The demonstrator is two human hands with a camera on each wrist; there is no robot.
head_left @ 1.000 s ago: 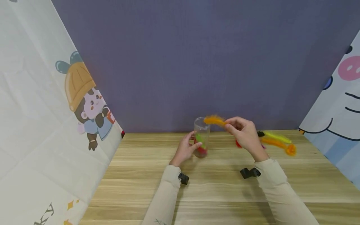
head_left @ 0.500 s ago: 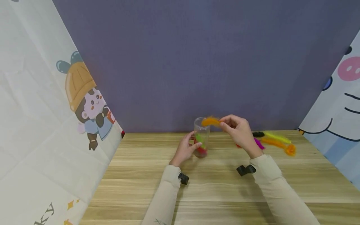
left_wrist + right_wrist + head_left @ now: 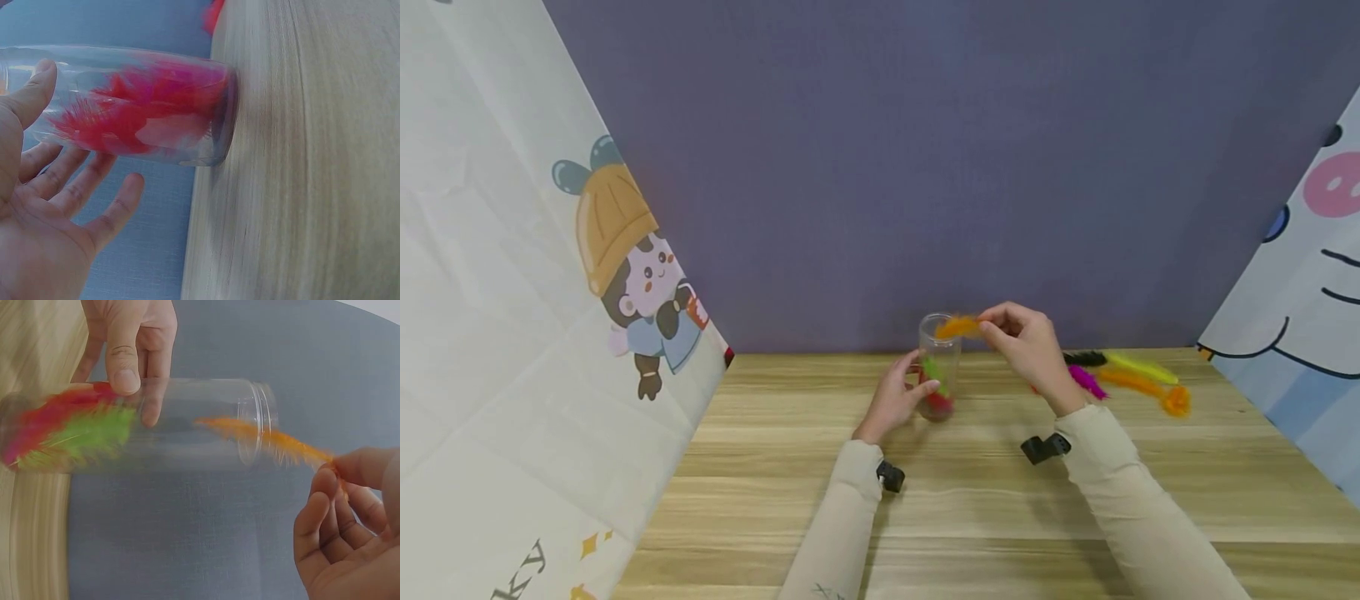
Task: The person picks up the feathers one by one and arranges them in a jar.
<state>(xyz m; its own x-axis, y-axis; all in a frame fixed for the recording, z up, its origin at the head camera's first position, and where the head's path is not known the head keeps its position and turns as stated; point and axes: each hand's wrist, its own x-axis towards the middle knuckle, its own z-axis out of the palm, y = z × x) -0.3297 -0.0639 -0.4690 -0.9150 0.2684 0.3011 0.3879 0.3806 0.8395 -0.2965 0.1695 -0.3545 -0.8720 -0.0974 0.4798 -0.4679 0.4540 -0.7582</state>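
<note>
A tall clear jar [image 3: 951, 367] stands upright on the wooden table, red, magenta and green feathers [image 3: 81, 428] lying in its lower part. My left hand [image 3: 895, 396] holds the jar's side between thumb and fingers; in the left wrist view the thumb [image 3: 37, 87] lies against the wall nearest the camera. With thumb and fingertips my right hand [image 3: 1026, 342] pinches an orange feather [image 3: 290, 444] by one end. The feather's other end is through the jar's mouth [image 3: 259, 419], just inside the rim.
Right of the jar lie more feathers: a black one [image 3: 1084, 359], a yellow one [image 3: 1142, 367], a magenta one [image 3: 1086, 381] and an orange one [image 3: 1127, 381] ending at an orange fluffy ball [image 3: 1176, 402]. A dark backdrop [image 3: 880, 167] rises behind the table [image 3: 970, 517].
My right hand has moved left and slightly up, bringing the orange feather's tip from beside the rim into the jar's mouth. The magenta feather has come into sight. My left hand stays put.
</note>
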